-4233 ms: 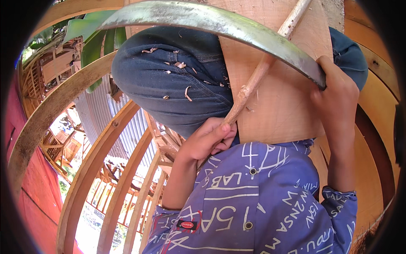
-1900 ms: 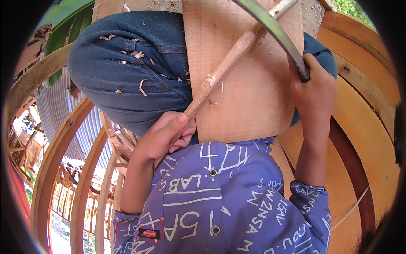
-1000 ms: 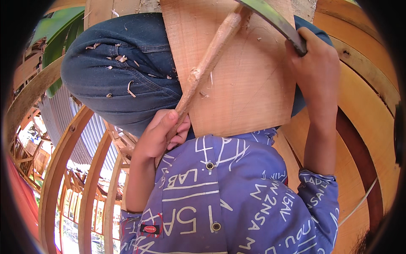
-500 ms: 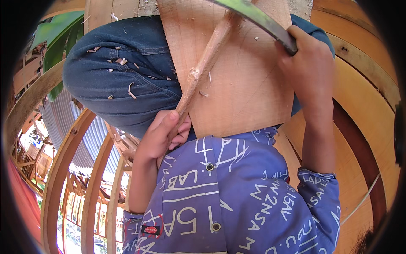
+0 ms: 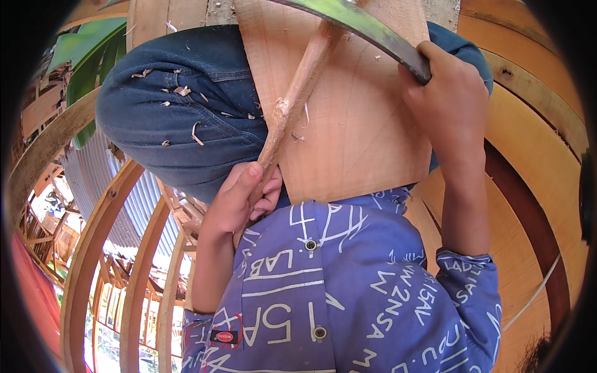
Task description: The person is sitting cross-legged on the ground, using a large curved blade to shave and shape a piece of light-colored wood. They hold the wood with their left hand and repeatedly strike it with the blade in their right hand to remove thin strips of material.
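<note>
A long, peeled wooden stick (image 5: 281, 112) slants across a flat wooden board (image 5: 367, 130) lying over my legs. My left hand (image 5: 239, 189) is closed round the stick's lower end, close to my shirt. My right hand (image 5: 451, 93) grips the dark end of a long curved sickle-like blade (image 5: 354, 22), which has a greenish sheen. The blade crosses above the stick's upper part, and much of it runs out past the top edge. Whether its edge touches the wood I cannot tell. A thin curled shaving (image 5: 306, 113) hangs beside the stick.
Wood shavings (image 5: 182, 91) lie on my dark trousers (image 5: 180, 137). Curved wooden slats (image 5: 93, 248) stand at the left, with corrugated metal sheets (image 5: 124, 205) beyond them. Wooden planks (image 5: 528, 161) stretch along the right side. A green leaf (image 5: 93, 62) shows at the upper left.
The blade and my right hand have shifted slightly left. The stick's upper part has also swung a little left, while my left hand keeps its hold at the lower end.
</note>
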A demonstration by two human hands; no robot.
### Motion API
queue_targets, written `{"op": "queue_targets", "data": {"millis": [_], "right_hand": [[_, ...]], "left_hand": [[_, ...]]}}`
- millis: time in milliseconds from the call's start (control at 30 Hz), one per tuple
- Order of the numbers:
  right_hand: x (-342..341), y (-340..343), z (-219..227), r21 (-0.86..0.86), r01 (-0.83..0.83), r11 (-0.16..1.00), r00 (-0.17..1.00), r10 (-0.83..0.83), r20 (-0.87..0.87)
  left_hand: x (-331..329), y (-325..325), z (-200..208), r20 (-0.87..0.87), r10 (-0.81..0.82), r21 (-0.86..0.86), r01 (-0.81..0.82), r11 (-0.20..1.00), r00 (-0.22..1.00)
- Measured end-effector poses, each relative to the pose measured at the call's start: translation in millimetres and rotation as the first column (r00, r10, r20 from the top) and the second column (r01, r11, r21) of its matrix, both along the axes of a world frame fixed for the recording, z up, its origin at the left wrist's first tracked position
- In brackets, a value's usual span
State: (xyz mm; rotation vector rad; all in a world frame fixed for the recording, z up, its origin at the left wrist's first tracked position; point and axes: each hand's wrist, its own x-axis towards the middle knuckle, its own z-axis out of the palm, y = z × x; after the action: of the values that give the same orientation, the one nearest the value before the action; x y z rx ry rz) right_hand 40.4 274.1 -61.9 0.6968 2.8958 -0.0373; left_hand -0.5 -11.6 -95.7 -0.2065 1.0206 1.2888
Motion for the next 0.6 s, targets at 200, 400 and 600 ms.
{"op": "queue_targets", "data": {"millis": [200,400,600], "right_hand": [[3.3,38.0,-2.5,0.148,-0.046,0.988,0.996,0.056,-0.068],[1.6,26.0,-0.5,0.077,0.039,0.996,0.999,-0.037,-0.026],[-6.4,12.4,-0.5,0.040,-0.089,0.995,0.995,0.088,0.038]], "left_hand": [[-1.7,6.2,5.8,-0.066,-0.049,-0.020,0.048,0.999,0.997],[0.6,3.5,2.3,-0.044,-0.004,0.001,0.004,1.000,0.999],[-1.2,-1.4,1.6,-0.029,-0.018,0.010,0.018,1.000,0.999]]}}
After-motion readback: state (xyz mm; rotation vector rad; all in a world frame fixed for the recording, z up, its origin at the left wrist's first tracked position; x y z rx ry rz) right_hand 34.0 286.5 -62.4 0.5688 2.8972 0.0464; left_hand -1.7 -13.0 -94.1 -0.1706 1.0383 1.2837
